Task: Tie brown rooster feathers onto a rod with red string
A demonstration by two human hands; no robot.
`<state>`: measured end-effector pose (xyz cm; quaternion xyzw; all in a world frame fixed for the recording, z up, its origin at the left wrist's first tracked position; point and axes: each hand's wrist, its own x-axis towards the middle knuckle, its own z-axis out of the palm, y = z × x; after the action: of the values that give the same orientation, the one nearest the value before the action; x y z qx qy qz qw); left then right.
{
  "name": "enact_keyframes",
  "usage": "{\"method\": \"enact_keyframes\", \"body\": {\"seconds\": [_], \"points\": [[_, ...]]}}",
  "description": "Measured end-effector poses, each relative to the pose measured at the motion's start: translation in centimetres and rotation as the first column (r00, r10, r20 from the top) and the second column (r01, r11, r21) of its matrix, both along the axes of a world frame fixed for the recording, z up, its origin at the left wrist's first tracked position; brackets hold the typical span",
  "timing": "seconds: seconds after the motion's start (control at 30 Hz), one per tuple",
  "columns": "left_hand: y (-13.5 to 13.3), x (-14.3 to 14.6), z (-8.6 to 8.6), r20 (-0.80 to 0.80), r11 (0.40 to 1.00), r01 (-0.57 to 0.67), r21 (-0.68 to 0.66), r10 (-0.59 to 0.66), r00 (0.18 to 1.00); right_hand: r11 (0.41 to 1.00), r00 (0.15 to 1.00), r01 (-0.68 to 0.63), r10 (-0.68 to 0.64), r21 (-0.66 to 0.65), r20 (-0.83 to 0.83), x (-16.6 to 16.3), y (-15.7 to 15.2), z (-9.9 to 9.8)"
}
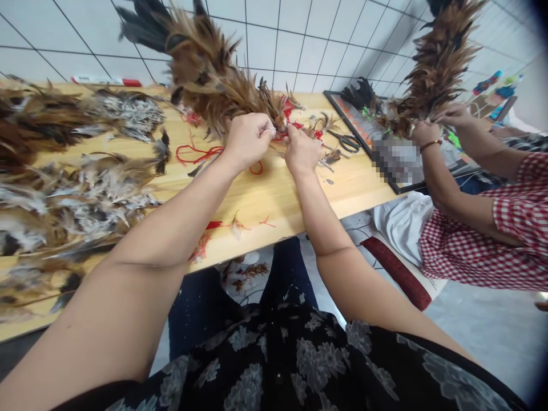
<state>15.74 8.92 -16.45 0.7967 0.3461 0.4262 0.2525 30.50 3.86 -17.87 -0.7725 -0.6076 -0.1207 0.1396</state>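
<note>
A long duster of brown and black feathers (205, 74) slants down from the upper left, its narrow end between my two hands. My left hand (252, 136) is closed, thumb and forefinger pinched at that end. Close beside it, my right hand (302, 149) is closed too, fingertips at the same spot. Bits of red string show around the fingertips; my fingers hide exactly how the string runs. A loose length of red string (199, 155) curls on the wooden table (257, 200) left of my left hand. Black-handled scissors (349, 141) lie right of my right hand.
Piles of loose brown and grey feathers (81, 194) cover the table's left side. A red and white marker (107, 81) lies by the tiled wall. On the right, a co-worker's hands (428, 134) hold another feather duster (440, 63) over a black-framed tray (342, 117).
</note>
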Motion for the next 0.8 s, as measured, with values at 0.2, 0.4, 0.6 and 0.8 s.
{"method": "enact_keyframes", "body": {"seconds": [0.2, 0.4, 0.6, 0.8], "points": [[-0.8, 0.6, -0.2, -0.034, 0.993, 0.092, 0.073, -0.090, 0.995, 0.996, 0.996, 0.080, -0.078, -0.029, 0.049, -0.3, 0.3, 0.0], [-0.7, 0.1, 0.3, -0.125, 0.996, 0.045, 0.083, -0.035, 0.992, 0.999, 0.997, 0.029, -0.026, -0.042, 0.067, -0.5, 0.5, -0.3], [-1.0, -2.4, 4.5, -0.244, 0.995, -0.070, 0.070, 0.086, 0.966, 1.000, 1.000, 0.004, -0.004, -0.005, -0.020, 0.8, 0.7, -0.7], [-1.6, -6.7, 9.0, -0.259, 0.973, -0.139, 0.185, 0.185, 0.948, 0.998, 0.995, 0.053, -0.049, 0.039, -0.089, 1.7, 0.2, -0.2]]}}
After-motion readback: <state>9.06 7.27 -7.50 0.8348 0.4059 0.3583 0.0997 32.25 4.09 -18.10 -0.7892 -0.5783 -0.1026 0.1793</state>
